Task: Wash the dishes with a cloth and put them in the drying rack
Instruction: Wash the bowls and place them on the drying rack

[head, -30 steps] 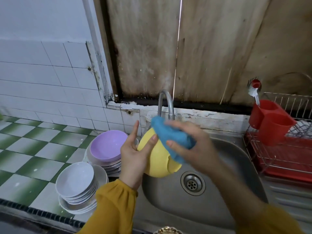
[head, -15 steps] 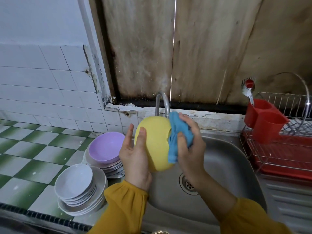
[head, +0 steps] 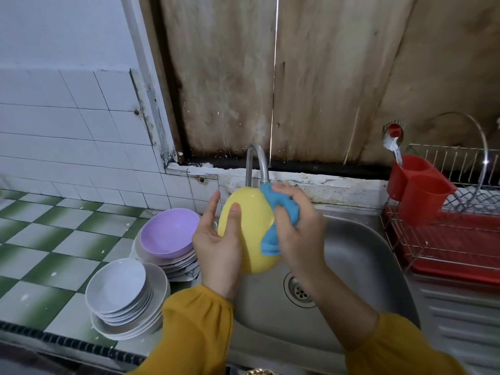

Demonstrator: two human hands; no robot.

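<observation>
Still grasping the yellow bowl (head: 250, 228) over the sink (head: 354, 255) with the fingers of the left hand (head: 216, 244), thumb lying across its outside. Still clutching the blue cloth (head: 284, 209) in the fingers of the right hand (head: 300, 239), pressing it to the bowl's right flank, just under the faucet (head: 255, 163). Working beside a purple bowl (head: 169, 231) on stacked plates (head: 178, 262) and a white plate stack (head: 119, 288) left of the sink, a drying rack (head: 446, 239) with a red cutlery holder (head: 419, 190) right of it. Standing at a green-and-white tiled desk (head: 40, 239), wooden boards (head: 324, 77) behind the sink.

I am holding the bowl (head: 249, 226) and cloth (head: 281, 209) over the sink (head: 365, 261), before the tap (head: 257, 163); plates (head: 121, 299) are sitting stacked on the counter (head: 40, 239) leftward, the drying rack (head: 446, 239) rightward.
</observation>
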